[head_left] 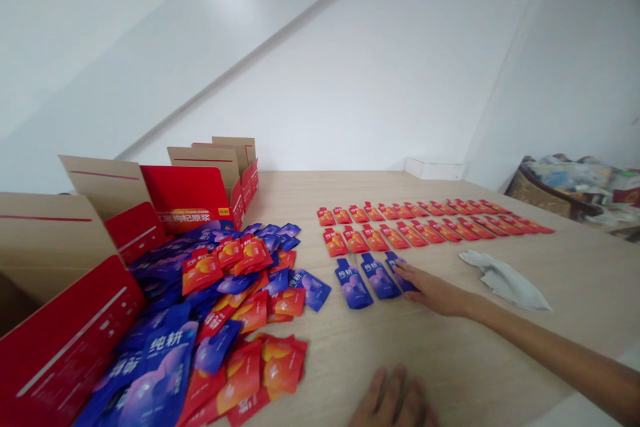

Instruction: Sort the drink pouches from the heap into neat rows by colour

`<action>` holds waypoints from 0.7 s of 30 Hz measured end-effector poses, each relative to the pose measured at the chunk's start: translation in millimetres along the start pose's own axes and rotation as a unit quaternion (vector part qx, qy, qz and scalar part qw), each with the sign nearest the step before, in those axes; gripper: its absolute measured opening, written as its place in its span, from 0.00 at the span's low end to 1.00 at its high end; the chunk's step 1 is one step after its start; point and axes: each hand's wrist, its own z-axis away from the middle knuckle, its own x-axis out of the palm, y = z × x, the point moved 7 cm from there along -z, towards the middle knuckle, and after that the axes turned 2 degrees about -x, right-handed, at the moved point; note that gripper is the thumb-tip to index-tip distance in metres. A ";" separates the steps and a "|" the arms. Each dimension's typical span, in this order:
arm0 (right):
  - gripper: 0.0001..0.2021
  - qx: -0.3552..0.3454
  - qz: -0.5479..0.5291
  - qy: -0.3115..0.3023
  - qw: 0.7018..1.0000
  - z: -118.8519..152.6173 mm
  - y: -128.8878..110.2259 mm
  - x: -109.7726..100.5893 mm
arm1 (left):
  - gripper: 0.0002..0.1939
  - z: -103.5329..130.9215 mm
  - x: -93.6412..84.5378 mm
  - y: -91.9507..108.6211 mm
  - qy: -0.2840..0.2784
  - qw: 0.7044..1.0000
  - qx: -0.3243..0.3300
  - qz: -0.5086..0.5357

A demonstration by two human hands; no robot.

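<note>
Two long rows of red pouches (430,223) cross our desk (450,360) at one o'clock. Our right hand (433,290) lies flat, fingers extended, on the third blue pouch (399,270); our left hand (395,403) rests open at six o'clock.

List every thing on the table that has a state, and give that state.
Right hand: flat, fingertips on the third blue sachet.
Left hand: resting flat on the table, holding nothing.
Blue sachets: three, laid flat in a row.
Red sachets: two flat rows.
Pile: mixed, loose.
Boxes: flaps open.
Cloth: crumpled.
</note>
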 end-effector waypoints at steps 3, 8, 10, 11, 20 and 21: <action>0.34 -0.020 0.011 0.013 1.000 1.0 -9.6 -9.2 | 0.11 5.3 2.4 1.9 0.009 1.000 -0.001 -0.003; 0.34 -0.066 0.071 0.010 0.995 2.3 -40.6 -7.5 | 0.08 8.4 5.3 4.4 0.014 1.000 -0.015 -0.003; 0.39 -0.060 0.103 -0.013 0.993 2.6 -47.9 2.9 | 0.09 6.0 3.4 3.5 0.020 1.000 -0.018 -0.002; 0.41 -0.055 0.113 -0.020 0.992 2.7 -49.9 7.7 | 0.09 4.8 2.2 3.1 0.025 1.000 -0.017 0.000; 0.34 0.034 0.145 0.032 0.988 10.0 -26.0 -7.4 | 0.08 12.6 7.7 5.9 0.037 0.999 -0.022 0.000; 0.32 0.058 0.141 0.027 0.988 12.2 -18.8 -8.8 | 0.08 12.3 7.9 6.1 0.036 0.999 -0.022 0.003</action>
